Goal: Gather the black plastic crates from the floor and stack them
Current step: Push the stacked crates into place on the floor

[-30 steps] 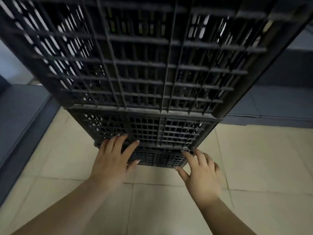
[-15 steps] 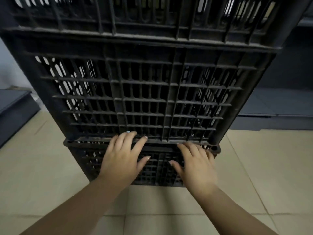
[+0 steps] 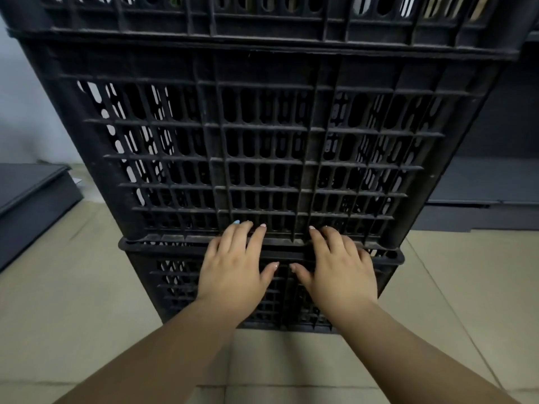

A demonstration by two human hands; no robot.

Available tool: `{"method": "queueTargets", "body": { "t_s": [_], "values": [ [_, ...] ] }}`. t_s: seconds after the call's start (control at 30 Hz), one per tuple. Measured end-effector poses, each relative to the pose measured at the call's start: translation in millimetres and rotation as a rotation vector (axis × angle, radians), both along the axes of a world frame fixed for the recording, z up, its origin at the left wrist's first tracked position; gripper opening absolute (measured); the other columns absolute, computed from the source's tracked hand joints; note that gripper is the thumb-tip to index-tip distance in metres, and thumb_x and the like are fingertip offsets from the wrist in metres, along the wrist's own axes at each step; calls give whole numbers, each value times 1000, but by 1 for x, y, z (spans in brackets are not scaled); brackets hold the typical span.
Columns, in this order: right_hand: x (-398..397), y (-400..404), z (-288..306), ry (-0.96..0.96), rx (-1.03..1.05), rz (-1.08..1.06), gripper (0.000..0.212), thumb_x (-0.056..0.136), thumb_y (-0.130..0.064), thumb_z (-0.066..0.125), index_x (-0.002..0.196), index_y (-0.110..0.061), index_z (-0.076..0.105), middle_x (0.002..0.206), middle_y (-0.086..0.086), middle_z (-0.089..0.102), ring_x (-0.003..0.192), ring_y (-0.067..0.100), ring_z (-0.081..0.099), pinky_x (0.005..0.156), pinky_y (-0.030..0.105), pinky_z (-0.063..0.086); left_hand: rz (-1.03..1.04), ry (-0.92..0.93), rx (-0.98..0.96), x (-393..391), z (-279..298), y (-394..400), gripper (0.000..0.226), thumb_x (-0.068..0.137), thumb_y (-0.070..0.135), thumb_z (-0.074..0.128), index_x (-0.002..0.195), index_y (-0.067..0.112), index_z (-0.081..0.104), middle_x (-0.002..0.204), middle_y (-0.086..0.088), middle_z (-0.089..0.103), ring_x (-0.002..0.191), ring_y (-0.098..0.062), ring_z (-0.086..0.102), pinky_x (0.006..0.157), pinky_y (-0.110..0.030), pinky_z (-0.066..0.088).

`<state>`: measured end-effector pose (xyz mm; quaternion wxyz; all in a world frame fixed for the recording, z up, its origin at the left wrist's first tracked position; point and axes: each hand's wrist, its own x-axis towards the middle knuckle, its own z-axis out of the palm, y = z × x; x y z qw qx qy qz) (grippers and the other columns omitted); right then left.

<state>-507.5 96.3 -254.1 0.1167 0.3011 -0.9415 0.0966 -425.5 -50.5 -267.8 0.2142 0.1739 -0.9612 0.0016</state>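
Both hands have climbed from the bottom crate [image 3: 221, 290] to its seam with the middle crate [image 3: 262, 147]. Left hand [image 3: 233, 268], right hand [image 3: 338, 271]: each grip spread flat, pressing. Likely squaring the stack.

Head view looks down, close to crates [image 3: 262, 156]

Matt, dusty black plastic crates [image 3: 262, 158] with slotted lattice walls; smooth beige floor tiles [image 3: 67, 301].

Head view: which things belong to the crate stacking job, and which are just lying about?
Job: bottom crate; middle crate; top crate; left hand and right hand, flat against the stack.

Lying about: dark platform at left; dark shelving at right.
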Motion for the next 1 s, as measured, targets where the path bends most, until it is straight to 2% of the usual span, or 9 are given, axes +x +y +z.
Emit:
{"method": "queueTargets", "body": {
  "t_s": [0.1,0.23,0.33,0.5,0.63,0.7,0.77,0.9,1.0],
  "values": [
    [-2,0,0,-32,26,1,78,88,-65,38,150,-24,15,154,-1,22,138,20,24,109,39,24,-11,-12,1,-2,-5,-1,69,82,53,58,139,17,44,139,-5,49,134,-24,39,104,-44,37],
    [-8,-1,1,-28,33,12,77,89,-63,40,150,-24,16,155,-2,21,138,21,24,108,41,25,-22,-21,44,-8,-7,-4,69,90,54,46,148,23,24,152,0,30,143,-19,20,112,-40,22],
    [-10,-2,1,-37,47,16,77,88,-62,44,150,-25,15,153,-2,21,138,22,23,108,41,25,-16,-41,56,-10,-6,-5,70,92,53,43,150,24,15,154,2,22,143,-16,18,113,-37,19],
    [-15,-3,-2,-19,55,18,69,90,-39,58,147,-23,22,147,0,30,133,26,28,106,40,27,-20,-69,-4,-10,-3,-12,66,92,39,54,148,25,23,148,2,29,136,-17,29,104,-36,26],
    [-18,-2,-4,41,85,24,66,86,-20,64,143,-21,30,141,2,38,126,28,36,103,38,32,-7,-100,-54,-11,-2,-17,63,83,23,70,140,22,42,137,-3,46,122,-22,47,91,-40,32],
    [-19,-2,-3,43,84,39,65,86,-23,64,143,-21,32,139,2,40,125,28,37,103,38,31,-3,-89,-65,-11,-3,-19,64,77,21,76,135,20,49,131,-5,51,115,-24,53,86,-40,34],
    [-20,-1,-1,33,80,61,66,86,-34,64,143,-21,32,138,2,40,125,28,36,105,39,29,-11,-85,-78,-11,-2,-19,64,77,28,76,135,21,50,131,-4,51,114,-23,53,86,-40,34],
    [-24,1,4,9,82,98,68,87,-46,60,144,-21,31,139,2,38,126,27,34,106,38,27,-45,-100,-78,-11,6,-20,63,88,48,57,144,28,36,139,4,38,122,-17,43,94,-38,27],
    [-24,1,7,-13,104,106,69,88,-48,56,145,-22,28,142,2,36,128,27,32,108,37,24,-56,-130,-42,-12,12,-22,61,91,51,48,146,31,30,139,8,34,122,-15,40,96,-36,25]
  ]
}}
